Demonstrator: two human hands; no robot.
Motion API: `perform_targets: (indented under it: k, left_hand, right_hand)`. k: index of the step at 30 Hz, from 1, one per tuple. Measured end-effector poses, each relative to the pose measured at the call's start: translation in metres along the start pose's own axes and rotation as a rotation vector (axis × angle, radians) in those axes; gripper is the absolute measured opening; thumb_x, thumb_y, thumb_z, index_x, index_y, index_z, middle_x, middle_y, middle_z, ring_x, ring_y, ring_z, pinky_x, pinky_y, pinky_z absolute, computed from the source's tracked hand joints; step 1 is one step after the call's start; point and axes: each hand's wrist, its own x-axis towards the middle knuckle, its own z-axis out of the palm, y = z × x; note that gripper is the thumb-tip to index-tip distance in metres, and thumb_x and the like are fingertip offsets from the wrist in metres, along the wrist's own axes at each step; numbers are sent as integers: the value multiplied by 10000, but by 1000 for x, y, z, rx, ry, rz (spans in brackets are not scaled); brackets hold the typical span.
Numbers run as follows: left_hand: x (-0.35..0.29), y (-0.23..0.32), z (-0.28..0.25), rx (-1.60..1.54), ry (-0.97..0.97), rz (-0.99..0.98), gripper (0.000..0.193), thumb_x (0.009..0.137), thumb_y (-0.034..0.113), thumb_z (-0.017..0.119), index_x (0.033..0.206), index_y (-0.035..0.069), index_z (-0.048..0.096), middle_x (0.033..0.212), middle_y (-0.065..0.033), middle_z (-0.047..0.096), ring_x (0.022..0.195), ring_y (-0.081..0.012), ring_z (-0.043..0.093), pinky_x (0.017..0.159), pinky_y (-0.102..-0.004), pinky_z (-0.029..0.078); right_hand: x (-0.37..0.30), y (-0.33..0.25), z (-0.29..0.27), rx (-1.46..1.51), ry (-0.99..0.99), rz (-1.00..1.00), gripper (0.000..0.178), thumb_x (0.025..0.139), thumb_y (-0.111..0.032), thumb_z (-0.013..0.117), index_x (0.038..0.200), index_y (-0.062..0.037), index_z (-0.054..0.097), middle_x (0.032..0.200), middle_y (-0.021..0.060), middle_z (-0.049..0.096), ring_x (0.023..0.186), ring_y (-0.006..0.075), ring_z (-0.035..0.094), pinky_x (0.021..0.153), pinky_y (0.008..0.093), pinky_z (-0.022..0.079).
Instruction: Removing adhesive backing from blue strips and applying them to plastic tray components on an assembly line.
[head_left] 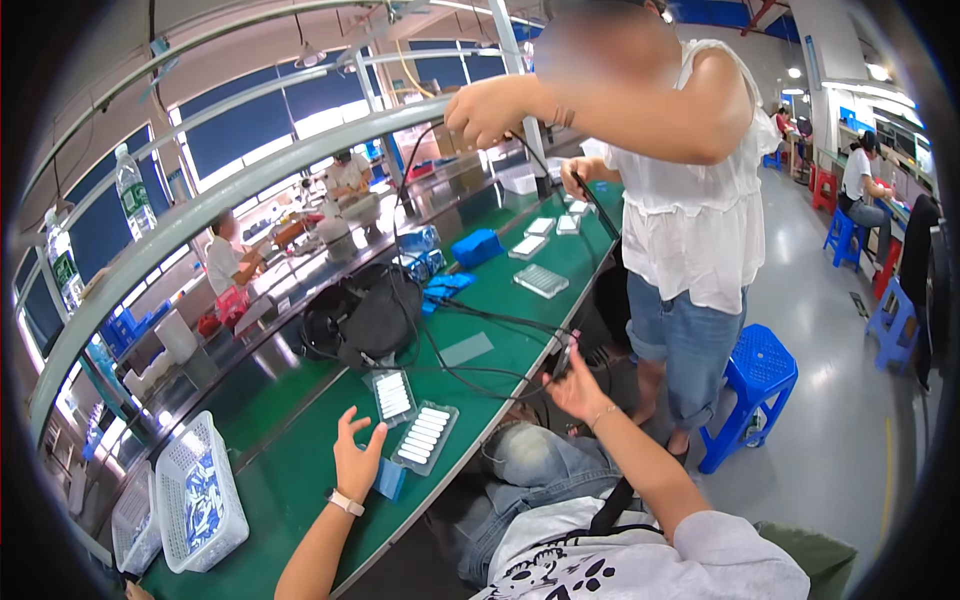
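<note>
My left hand [358, 458], with a pale band at its wrist, hovers over the green table, fingers apart and nothing in them. Beside it lie two clear trays of white stick-shaped pieces, a nearer tray [424, 438] and a farther tray [393, 397]. A small blue packet [390, 479] rests by the wrist. At the table's front edge my right hand [577, 388] is closed around a thin black cable [480, 370]; the fingers partly hide what is in the grip. The cable loops back across the table and up toward a standing co-worker's hands [495, 110].
Two white baskets stand at the left; the larger basket [237, 515] holds blue-and-white packets. A black bag [380, 320], blue cloth bundles [477, 247] and more clear trays [541, 281] lie farther along the table [290, 440]. A blue stool [762, 365] stands behind the co-worker.
</note>
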Motion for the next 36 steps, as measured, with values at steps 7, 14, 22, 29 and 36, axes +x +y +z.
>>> perform_targets:
  k: [7,14,22,29,36]
  left_hand:
    - [-10,60,-1,265,-118,466,591,733,220,787,1216,13,515,1161,-142,614,865,-234,642,592,-294,471]
    - [19,132,119,603,-560,739,657,734,395,744,1238,46,507,1323,-192,492,688,-251,670,560,-320,532]
    - [34,119,155,570,-521,790,301,776,173,671,1016,53,535,853,-96,533,592,-247,632,496,-350,501]
    - [82,152,151,439,-445,701,132,845,163,595,915,82,518,823,-102,546,641,-307,633,550,-421,515]
    - [268,122,25,-18,-21,331,227,926,225,571,885,2,590,658,-7,525,613,-82,423,555,-262,345]
  right_hand:
    - [6,-89,19,-61,356,11,792,715,-584,735,1125,38,465,1075,136,514,1049,274,524,904,470,476]
    - [48,-119,-30,-339,572,-39,908,707,-457,724,1353,9,288,1420,228,304,1356,387,260,1084,543,254]
    - [42,-106,-28,-62,369,-243,463,753,-315,732,1061,-21,549,1075,142,570,1061,313,539,956,433,463]
    - [28,-129,-4,-126,357,-312,390,803,-309,684,1032,-14,569,975,128,634,986,273,601,981,419,442]
    - [58,-179,137,-501,207,-285,355,850,-340,631,1044,-47,583,979,99,642,1004,250,631,970,378,405]
